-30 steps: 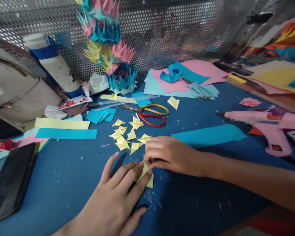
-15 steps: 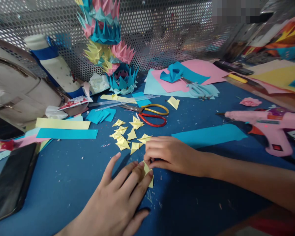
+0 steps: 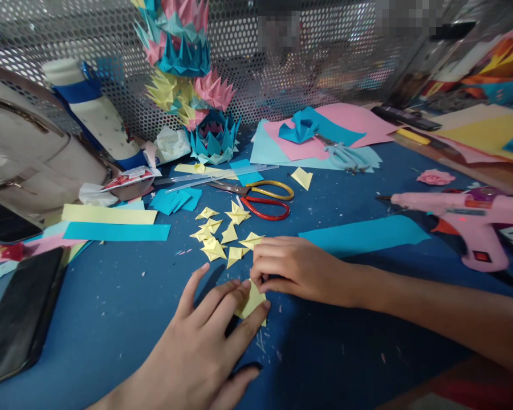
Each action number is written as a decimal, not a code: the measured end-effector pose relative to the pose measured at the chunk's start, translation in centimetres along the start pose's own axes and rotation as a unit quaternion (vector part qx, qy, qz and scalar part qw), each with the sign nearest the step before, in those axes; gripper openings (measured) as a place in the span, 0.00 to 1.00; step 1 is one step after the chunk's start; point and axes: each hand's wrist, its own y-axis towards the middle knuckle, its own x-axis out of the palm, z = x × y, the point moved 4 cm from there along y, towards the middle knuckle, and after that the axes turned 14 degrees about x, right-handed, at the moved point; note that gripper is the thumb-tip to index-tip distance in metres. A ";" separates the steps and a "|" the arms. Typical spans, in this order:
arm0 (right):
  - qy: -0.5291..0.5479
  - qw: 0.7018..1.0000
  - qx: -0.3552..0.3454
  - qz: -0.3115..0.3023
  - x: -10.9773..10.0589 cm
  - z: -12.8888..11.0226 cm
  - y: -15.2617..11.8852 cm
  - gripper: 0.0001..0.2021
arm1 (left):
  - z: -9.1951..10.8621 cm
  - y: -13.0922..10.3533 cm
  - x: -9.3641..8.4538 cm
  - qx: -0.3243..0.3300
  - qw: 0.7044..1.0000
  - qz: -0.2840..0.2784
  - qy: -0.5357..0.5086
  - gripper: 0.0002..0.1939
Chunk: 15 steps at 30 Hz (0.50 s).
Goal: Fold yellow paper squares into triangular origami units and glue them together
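Observation:
A small piece of yellow paper (image 3: 252,303) lies on the blue table, partly covered by my fingers. My left hand (image 3: 205,336) rests over it with its fingers spread, the fingertips touching the paper. At the paper's upper corner is my right hand (image 3: 301,267), its fingers curled together in a pinch on the edge. Just beyond my hands sit several folded yellow paper pieces (image 3: 214,249). A long blue paper strip (image 3: 363,234) extends behind my right wrist.
Scissors (image 3: 267,199) with yellow and red handles lie past the folded pieces. A pink glue gun (image 3: 474,219) is at right, a black phone (image 3: 23,319) at left. Behind stand a bottle (image 3: 96,117) and a tower of folded paper (image 3: 183,57) against a perforated metal panel.
My left index and middle fingers have parted, so more of the yellow paper shows between them. My right hand stays in place.

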 end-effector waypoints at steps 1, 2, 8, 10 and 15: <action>0.000 1.000 0.000 0.001 0.0 0.0 0.0 0.12 | 0.0 0.0 0.0 -0.001 1.000 -0.002 -0.002 0.25; -0.001 1.000 0.000 0.002 0.0 -0.1 0.0 0.12 | 0.0 0.0 0.0 -0.002 1.000 -0.004 -0.004 0.25; 0.004 1.000 0.024 0.017 -0.3 0.0 -0.2 0.07 | -0.1 0.1 -0.1 -0.005 1.000 -0.014 -0.008 0.26; 0.001 0.999 0.010 0.034 -0.8 0.2 -0.4 0.08 | -0.1 0.1 0.0 -0.007 1.000 -0.017 -0.012 0.26; -0.037 0.990 -0.134 0.016 -2.0 0.0 -0.8 0.17 | -0.1 0.0 0.0 -0.009 1.000 -0.018 -0.011 0.26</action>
